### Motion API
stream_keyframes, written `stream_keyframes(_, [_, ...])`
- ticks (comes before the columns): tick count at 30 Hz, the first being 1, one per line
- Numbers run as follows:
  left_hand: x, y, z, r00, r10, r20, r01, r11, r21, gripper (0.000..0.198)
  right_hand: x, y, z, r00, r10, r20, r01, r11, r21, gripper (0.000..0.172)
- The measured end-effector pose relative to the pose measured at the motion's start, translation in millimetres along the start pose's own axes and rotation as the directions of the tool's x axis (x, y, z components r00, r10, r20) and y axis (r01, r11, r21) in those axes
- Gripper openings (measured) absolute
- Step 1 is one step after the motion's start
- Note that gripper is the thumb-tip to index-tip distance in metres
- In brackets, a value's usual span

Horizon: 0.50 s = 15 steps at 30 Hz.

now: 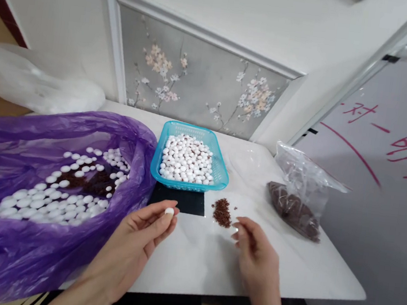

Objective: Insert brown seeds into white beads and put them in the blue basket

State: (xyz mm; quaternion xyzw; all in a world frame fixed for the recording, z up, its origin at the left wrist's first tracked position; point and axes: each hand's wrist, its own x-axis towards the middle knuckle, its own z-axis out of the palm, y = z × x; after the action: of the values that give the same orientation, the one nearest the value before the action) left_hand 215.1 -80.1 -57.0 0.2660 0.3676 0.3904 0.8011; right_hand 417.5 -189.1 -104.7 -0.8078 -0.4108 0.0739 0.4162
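Observation:
My left hand [144, 239] pinches a small white oval piece [169, 211] between thumb and fingers, in front of the blue basket. Just right of a small heap of reddish-brown bits [222, 212], my right hand [257, 255] is held over the table with fingertips together; whatever they hold is too small to name. The blue basket [220, 170] contains many white oval pieces with brown bits among them. On the left, a purple plastic bag [138, 164] lies open around more white pieces [39, 204] and dark brown material [88, 180].
A clear bag of brown material [295, 208] rests on the white table [308, 269] at the right. Under the basket's front edge lies a black flat piece [178, 201]. A whiteboard [384, 219] stands at the right, and clear plastic [44, 83] is at the back left.

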Motion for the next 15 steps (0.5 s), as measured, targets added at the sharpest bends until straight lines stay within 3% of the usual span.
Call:
stream_keyframes(2, [3.1,9.4,14.6,0.996,0.055,0.063,-0.056,0.998,0.012,0.026,24.0,15.7,-10.4,1.0,0.013,-0.002,-0.013,0.985,-0.173,0.036])
stream_keyframes(6, [19.3,31.0,50.5,0.957,0.275,0.09,-0.28,0.958,0.057,0.036,56.5,21.8,-12.7,0.992,-0.053,0.113,0.082,0.961,-0.264,0.031])
stream_keyframes(8, [26.7,38.5,62.4,0.938,0.321,0.129,-0.337,0.933,0.128,0.048,60.5,17.5,-8.0,0.985,-0.071,0.158,0.116,0.946,-0.303,0.028])
stream_keyframes(12, [31.2,39.8,64.6,0.905,0.404,0.136,-0.426,0.867,0.257,0.068,58.0,18.8,-1.4,0.976,-0.08,0.201,0.147,0.927,-0.346,0.027])
stream_keyframes(15, [24.6,37.8,53.4,0.87,0.465,0.165,-0.492,0.79,0.366,0.063,59.1,29.7,-2.5,0.983,-0.049,0.178,0.111,0.926,-0.36,0.03])
